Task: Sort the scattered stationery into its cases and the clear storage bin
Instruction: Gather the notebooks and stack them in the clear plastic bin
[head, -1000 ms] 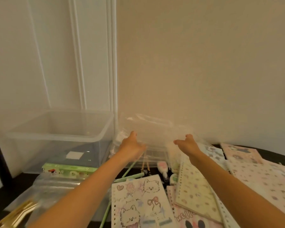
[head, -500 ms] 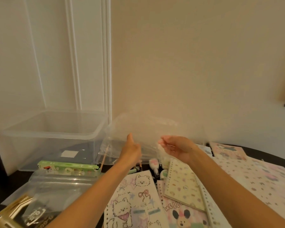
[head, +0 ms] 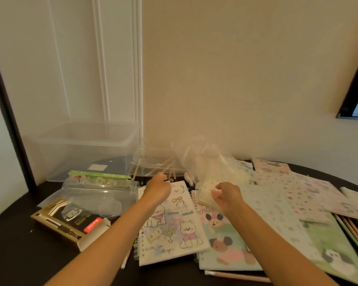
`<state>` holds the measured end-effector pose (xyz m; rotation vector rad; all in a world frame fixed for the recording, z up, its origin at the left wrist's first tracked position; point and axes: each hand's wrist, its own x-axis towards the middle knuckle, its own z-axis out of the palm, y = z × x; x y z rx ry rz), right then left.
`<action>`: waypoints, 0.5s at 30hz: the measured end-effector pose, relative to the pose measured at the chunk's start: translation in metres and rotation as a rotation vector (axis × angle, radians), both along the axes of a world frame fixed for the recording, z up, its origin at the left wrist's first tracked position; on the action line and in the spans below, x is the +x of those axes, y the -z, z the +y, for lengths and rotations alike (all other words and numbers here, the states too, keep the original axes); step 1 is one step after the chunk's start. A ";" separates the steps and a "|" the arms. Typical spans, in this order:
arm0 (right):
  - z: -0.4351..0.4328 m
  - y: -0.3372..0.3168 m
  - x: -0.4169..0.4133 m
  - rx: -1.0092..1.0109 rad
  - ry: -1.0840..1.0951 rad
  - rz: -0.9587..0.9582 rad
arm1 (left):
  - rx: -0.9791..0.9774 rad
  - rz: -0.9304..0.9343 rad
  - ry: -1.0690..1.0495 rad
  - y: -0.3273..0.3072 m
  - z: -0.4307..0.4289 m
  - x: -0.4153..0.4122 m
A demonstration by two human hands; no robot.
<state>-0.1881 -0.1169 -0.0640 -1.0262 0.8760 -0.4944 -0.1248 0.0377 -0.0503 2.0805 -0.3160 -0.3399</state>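
now your hands have dropped from the wall: your left hand [head: 158,187] is curled at the clear plastic pencil bag [head: 153,164], though whether it grips is unclear. your right hand [head: 225,196] pinches the crumpled clear plastic pouch [head: 207,162], and the clear storage bin [head: 81,139] looks empty.

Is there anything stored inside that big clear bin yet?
No, the clear storage bin looks empty; only the dark table and a white label show through its walls.

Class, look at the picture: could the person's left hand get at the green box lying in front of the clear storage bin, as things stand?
Probably yes. The green box lies just to the left of the left hand, on top of a clear case, with nothing over it. The hand's fingers are curled, though, perhaps on something small; I cannot tell.
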 end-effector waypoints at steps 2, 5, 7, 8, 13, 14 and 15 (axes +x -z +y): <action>0.002 0.002 -0.007 -0.112 0.044 0.063 | 0.087 -0.040 -0.011 0.007 0.009 -0.002; 0.022 -0.002 -0.026 -0.544 0.174 0.113 | 0.148 -0.073 -0.031 0.013 0.024 -0.010; 0.039 -0.003 -0.038 -0.884 0.135 0.055 | 0.157 -0.060 -0.032 0.017 0.032 -0.013; 0.048 -0.004 -0.042 -0.972 0.026 0.001 | 0.165 -0.045 -0.031 0.018 0.034 -0.015; 0.071 0.003 -0.039 -1.279 -0.703 0.430 | 0.206 0.055 -0.010 0.021 0.045 -0.024; 0.070 0.007 -0.036 -1.322 -0.751 0.557 | 0.203 0.066 -0.001 0.022 0.047 -0.025; 0.068 0.011 -0.034 -1.324 -0.773 0.643 | 0.201 0.078 0.003 0.024 0.048 -0.026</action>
